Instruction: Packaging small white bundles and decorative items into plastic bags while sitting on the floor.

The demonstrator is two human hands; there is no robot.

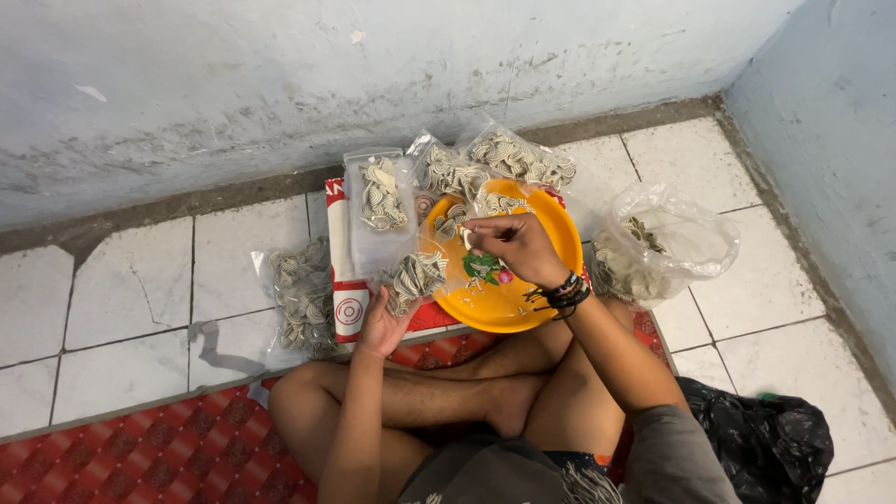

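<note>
Head view, right hand [523, 247] fingers pinched over orange plate [560, 233], left hand [383, 327] holding packet [415, 275]

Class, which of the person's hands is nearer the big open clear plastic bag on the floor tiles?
Right. The right hand is over the orange plate, beside that bag; the left hand lies beyond the plate.

Scuffed pale-blue walls [280, 84], white-tiled floor [131, 299]

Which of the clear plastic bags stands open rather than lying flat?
The large clear bag on the tiles right of the orange plate; its mouth gapes upward, while the others lie flat and packed.
</note>
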